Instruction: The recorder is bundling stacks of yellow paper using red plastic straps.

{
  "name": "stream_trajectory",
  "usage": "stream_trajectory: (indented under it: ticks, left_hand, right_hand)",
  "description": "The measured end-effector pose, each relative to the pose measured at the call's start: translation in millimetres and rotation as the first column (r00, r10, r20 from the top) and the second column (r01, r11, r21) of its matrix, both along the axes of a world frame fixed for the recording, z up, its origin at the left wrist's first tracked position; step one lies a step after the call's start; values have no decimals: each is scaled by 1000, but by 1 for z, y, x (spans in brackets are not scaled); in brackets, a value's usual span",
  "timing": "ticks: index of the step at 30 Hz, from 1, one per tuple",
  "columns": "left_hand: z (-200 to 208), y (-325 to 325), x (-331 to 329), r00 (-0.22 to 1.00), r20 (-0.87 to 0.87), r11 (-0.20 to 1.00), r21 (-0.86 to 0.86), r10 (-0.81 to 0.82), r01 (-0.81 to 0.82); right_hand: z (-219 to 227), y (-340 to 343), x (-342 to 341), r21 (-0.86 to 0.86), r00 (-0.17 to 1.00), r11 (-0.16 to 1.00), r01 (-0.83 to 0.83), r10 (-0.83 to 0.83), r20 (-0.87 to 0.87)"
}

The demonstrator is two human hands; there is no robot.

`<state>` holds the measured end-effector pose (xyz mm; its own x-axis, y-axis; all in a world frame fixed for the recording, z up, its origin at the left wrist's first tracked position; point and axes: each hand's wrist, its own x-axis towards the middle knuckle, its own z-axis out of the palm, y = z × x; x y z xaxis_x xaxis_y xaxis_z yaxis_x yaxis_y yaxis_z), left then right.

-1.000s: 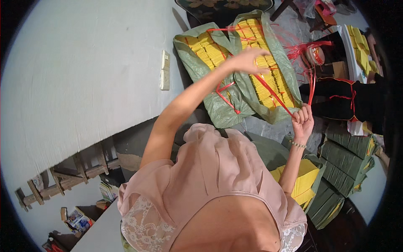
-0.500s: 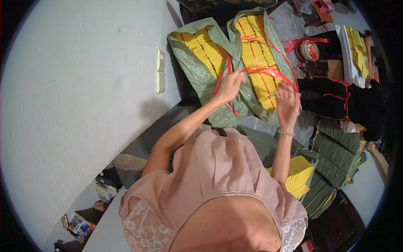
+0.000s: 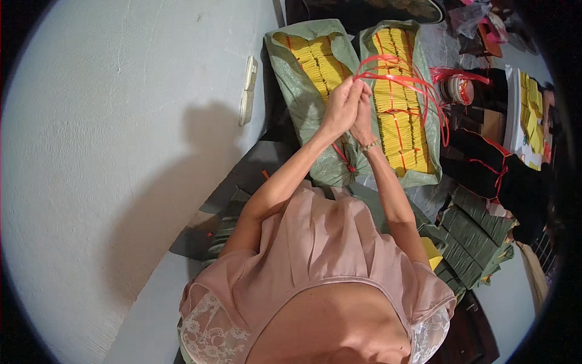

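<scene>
My left hand point(image 3: 342, 109) and my right hand point(image 3: 362, 115) are together above the gap between two green woven sacks. Both are closed on red plastic twine point(image 3: 403, 79), which fans out to the right in loose loops. Below the loops, the right sack point(image 3: 431, 159) lies open, packed with rows of yellow paper bundles point(image 3: 394, 136) bound by red strips. The left sack point(image 3: 291, 91) holds more yellow bundles point(image 3: 315, 57), and its near end is gathered with a red knot point(image 3: 351, 169). My fingertips partly hide one another.
A pale wall point(image 3: 151, 91) with a socket plate point(image 3: 247, 91) stands at left. At right, a person in black point(image 3: 521, 182) is beside a table with yellow paper point(image 3: 531, 112). A bucket point(image 3: 458, 91) with red twine and stacked green packages point(image 3: 476, 233) are also on the right.
My hands were apart with the twine stretched between them. Now my right hand has moved left to meet my left hand, and the twine hangs in loops to the right.
</scene>
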<state>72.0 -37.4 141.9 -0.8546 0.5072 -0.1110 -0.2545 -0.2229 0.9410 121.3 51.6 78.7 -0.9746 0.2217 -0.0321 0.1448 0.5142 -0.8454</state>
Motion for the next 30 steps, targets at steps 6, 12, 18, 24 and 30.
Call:
stream_trajectory:
  ticks: [6, 12, 18, 24, 30]
  left_hand:
    - [-64, -39, -23, 943, -146, 883, -331, 299, -331]
    - [-146, -84, -20, 892, -86, 681, -615, 444, -398]
    - [-148, -91, -22, 851, 67, 736, -540, 521, -408]
    - [-141, -95, -30, 897, 131, 804, -511, 421, -303]
    - [-142, -100, -34, 906, 112, 790, -540, 408, -290]
  right_hand:
    - [1, -6, -37, -79, 968, 971, 225, -213, 133]
    - [-25, -22, -76, 69, 925, 993, 95, -114, 362]
    - [-47, -41, -89, 107, 957, 994, -26, -6, 291]
    - [-57, -31, -97, -261, 934, 965, 35, 61, 351]
    - [-53, -31, -97, -374, 925, 925, 72, 78, 372]
